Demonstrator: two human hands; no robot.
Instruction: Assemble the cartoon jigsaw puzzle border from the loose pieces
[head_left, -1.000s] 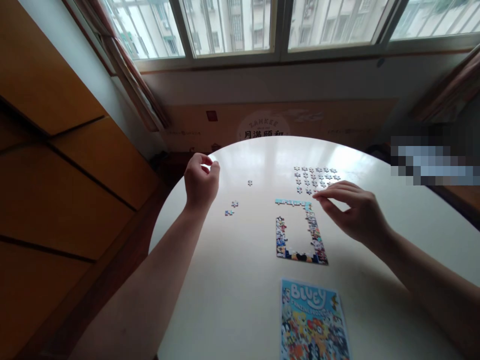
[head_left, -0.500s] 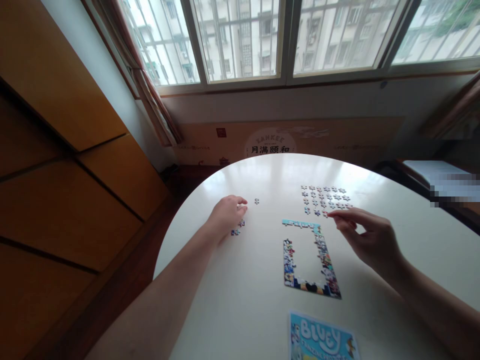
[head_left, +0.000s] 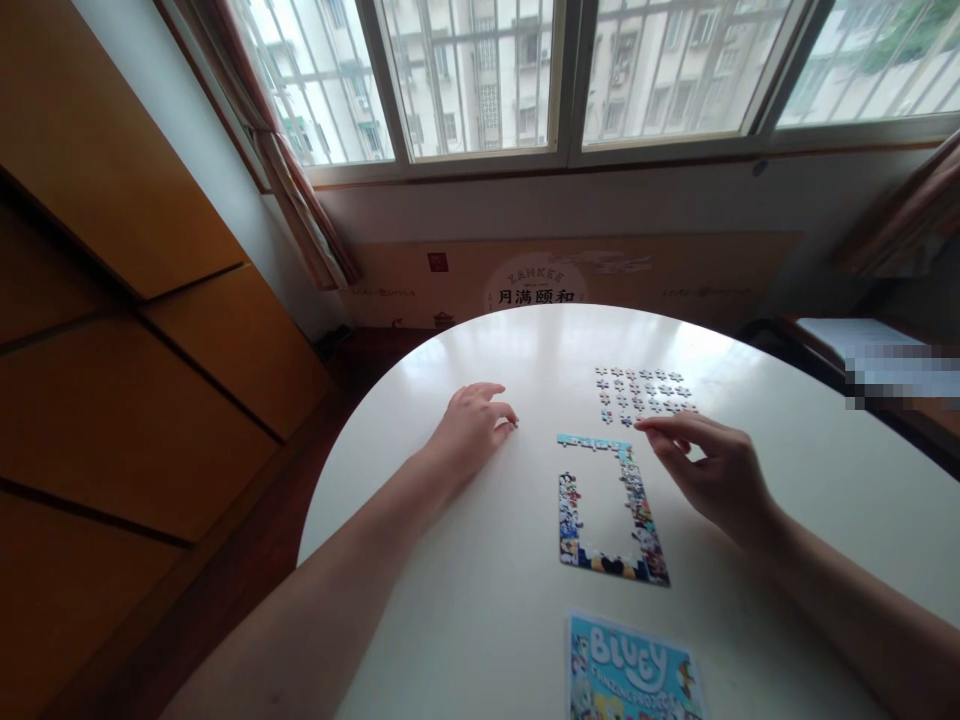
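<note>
- Left hand (head_left: 474, 425): low over the table (head_left: 465, 610), fingers curled unevenly, one reaching further out. A small puzzle piece (head_left: 516, 424) shows at the tips as little more than a speck; I cannot tell whether I pinch it or merely touch it.
- My left hand and forearm hide the tabletop beneath them.
- Right hand (head_left: 712, 465): thumb and forefinger drawn close at the tips, the other fingers folded behind. The tips sit at the near edge of the loose pieces (head_left: 632, 388); whether one is gripped there, I cannot tell.
- Loose pieces: laid in rows, far side of the table. Their printing is too small to read; the row ends nearest my right hand are partly masked by it.
- Puzzle border (head_left: 649, 525): between my hands, nearer to me than the rows. A gap separates its top strip from its left side; small figures in it are indistinct.
- Picture sheet (head_left: 630, 665): nearest me, below the border. "BLUEY" is legible, the line beneath blurred, the lower part cut off by the view.
- Far right: a patch is pixelated, contents unreadable.
</note>
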